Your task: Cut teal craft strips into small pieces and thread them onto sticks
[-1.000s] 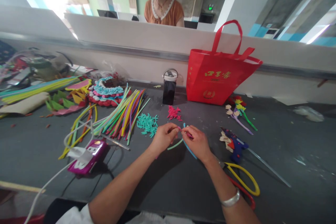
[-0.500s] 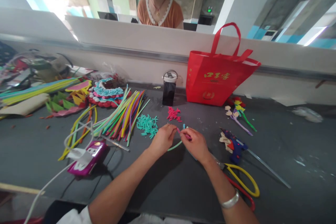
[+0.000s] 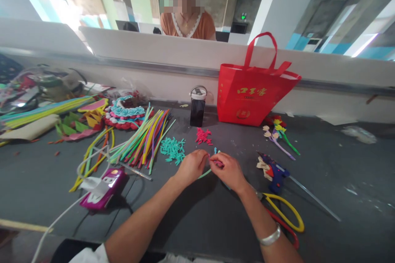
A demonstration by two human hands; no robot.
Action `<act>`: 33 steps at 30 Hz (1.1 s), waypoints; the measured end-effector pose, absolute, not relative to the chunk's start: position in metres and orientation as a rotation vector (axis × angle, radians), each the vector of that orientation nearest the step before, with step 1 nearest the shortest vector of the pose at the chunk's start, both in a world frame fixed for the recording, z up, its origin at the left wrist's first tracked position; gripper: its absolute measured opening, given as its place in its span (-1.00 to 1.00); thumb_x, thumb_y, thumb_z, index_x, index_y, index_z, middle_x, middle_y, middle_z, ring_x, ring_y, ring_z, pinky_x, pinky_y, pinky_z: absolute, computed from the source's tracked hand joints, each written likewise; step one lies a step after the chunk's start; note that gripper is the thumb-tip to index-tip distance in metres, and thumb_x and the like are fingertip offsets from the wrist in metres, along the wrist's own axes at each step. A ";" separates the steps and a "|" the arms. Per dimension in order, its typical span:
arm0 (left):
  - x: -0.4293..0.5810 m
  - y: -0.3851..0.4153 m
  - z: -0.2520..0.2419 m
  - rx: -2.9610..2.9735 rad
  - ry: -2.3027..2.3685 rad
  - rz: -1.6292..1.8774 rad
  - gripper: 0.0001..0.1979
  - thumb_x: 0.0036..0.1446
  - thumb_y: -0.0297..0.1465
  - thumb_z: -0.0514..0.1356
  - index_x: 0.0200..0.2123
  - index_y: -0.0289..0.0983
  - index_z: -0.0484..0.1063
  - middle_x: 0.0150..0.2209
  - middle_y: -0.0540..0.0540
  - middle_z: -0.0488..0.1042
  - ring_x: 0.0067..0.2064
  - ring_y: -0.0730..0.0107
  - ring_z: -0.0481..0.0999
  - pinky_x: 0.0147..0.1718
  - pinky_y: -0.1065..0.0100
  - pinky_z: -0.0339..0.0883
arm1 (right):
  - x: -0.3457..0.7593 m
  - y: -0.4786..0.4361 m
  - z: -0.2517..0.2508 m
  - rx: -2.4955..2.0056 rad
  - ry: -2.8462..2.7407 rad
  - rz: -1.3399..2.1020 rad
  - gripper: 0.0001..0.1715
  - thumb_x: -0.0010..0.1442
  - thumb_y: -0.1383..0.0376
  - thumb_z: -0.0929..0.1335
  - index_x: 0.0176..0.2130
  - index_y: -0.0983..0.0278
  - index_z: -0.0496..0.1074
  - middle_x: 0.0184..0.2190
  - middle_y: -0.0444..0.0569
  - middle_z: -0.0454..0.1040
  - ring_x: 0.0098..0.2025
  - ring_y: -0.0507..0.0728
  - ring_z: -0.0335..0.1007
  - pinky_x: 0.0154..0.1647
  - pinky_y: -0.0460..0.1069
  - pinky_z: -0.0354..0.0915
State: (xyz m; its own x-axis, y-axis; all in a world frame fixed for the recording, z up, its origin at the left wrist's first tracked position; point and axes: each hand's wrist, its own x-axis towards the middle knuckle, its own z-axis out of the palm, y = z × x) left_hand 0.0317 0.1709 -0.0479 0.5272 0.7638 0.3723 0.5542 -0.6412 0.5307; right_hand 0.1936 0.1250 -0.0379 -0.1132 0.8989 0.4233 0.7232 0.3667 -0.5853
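My left hand [image 3: 194, 166] and my right hand [image 3: 228, 170] meet over the dark table, fingertips nearly touching. The right fingers are closed round a small pink piece [image 3: 218, 164]. My left thumb and fingers are pinched at its tip; a speck of pink shows there, too small to name. Beneath the hands runs a pale green stem [image 3: 205, 174]. A pile of teal pieces [image 3: 173, 149] is just left of my left hand, and a smaller pile of pink-red pieces [image 3: 203, 136] lies beyond both hands.
Colored pipe cleaners [image 3: 145, 137] and a purple power strip [image 3: 104, 189] are at left. Ahead stand a black bottle [image 3: 197, 111] and a red bag [image 3: 249, 98]. At right lie a glue gun [image 3: 276, 174], yellow-and-red-handled scissors [image 3: 290, 209] and craft flowers [image 3: 279, 131]. A person [image 3: 188, 24] is behind the partition.
The view has tilted up slightly, so the scene sits a little lower. My fingertips have drawn slightly apart, and the pink piece stays in my right hand.
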 end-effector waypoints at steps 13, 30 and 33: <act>0.031 0.172 -0.045 2.319 0.963 0.918 -0.79 0.23 -0.44 0.00 -0.43 -0.27 0.36 -0.47 -0.04 0.41 -0.40 0.43 0.39 -0.39 0.43 0.19 | 0.198 0.129 -0.040 -1.367 -1.792 0.550 -0.77 0.20 0.27 0.30 -0.15 0.22 0.48 -0.37 -0.11 0.51 -0.38 0.04 0.38 -0.35 -0.10 0.27; 0.032 0.172 -0.044 2.107 0.978 0.763 -0.75 0.20 -0.37 0.01 -0.47 -0.30 0.38 -0.54 0.03 0.34 -0.47 0.48 0.28 -0.48 0.45 0.09 | 0.202 0.126 -0.036 -1.449 -2.049 0.248 -0.84 0.26 0.26 0.28 -0.26 0.18 0.45 -0.38 -0.11 0.46 -0.37 0.04 0.39 -0.33 -0.10 0.20; 0.029 0.175 -0.044 2.067 0.957 0.687 -0.73 0.19 -0.34 0.02 -0.48 -0.31 0.39 -0.58 0.06 0.29 -0.50 0.50 0.22 -0.50 0.46 0.06 | 0.203 0.126 -0.034 -1.444 -2.121 0.186 -0.78 0.29 0.31 0.24 -0.33 0.20 0.44 -0.40 -0.10 0.44 -0.32 0.04 0.38 -0.29 -0.10 0.18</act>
